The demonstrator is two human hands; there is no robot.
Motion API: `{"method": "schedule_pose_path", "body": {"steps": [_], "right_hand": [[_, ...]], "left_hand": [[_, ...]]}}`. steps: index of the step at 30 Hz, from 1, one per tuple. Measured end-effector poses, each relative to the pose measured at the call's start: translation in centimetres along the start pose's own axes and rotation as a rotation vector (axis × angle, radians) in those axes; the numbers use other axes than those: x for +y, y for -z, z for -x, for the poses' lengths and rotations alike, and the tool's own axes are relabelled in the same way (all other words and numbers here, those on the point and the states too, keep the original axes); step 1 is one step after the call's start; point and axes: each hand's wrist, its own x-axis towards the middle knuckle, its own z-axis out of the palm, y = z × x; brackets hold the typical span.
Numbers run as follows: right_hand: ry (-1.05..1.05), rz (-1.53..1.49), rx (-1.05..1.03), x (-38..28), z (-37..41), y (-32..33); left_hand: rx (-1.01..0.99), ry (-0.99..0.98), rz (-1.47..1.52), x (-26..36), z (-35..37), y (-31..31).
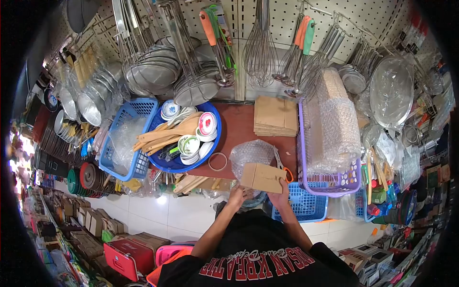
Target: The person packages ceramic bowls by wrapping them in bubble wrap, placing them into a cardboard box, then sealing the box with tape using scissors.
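A small brown cardboard box (258,175) is held at the front edge of the red-brown table. My right hand (278,192) grips its right end, with the thumb along the side. Just left of the box, my left hand (237,196) has its fingers curled together; what they pinch, if anything, is too small to make out. Behind the box lies a crumpled piece of bubble wrap (246,152), partly hidden by it. Scissors with orange handles (288,174) rest to the right, close to my right hand. A roll of tape (218,161) lies flat to the left.
A blue tub (216,136) holds bowls and wooden utensils. Folded cardboard (276,115) is stacked at the back. A purple basket (302,158) with rolled bubble wrap (340,126) stands right; a blue basket (117,162) stands left. Whisks (260,52) and strainers (150,71) hang above.
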Motion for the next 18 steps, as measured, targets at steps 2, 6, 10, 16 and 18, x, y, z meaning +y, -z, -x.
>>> {"method": "schedule_pose_path", "body": {"steps": [2, 6, 10, 16, 18], "right_hand": [[0.014, 0.023, 0.028, 0.2, -0.3, 0.6], [0.0, 0.059, 0.013, -0.1, -0.1, 0.7], [-0.009, 0.157, -0.03, -1.2, 0.5, 0.3], [-0.05, 0.112, -0.112, -1.9, 0.7, 1.2], [-0.046, 0.134, -0.102, -2.1, 0.8, 1.2]], "left_hand": [[0.265, -0.26, -0.146, -0.8, -1.4, 1.5], [0.432, -0.849, -0.455, 2.2, 0.4, 0.2], [0.29, -1.185, -0.981, 7.6, -0.1, -1.2], [-0.021, -1.189, -1.469, 11.4, -1.9, -2.1], [0.037, -1.184, -1.412, 11.3, -3.3, -2.3]]}}
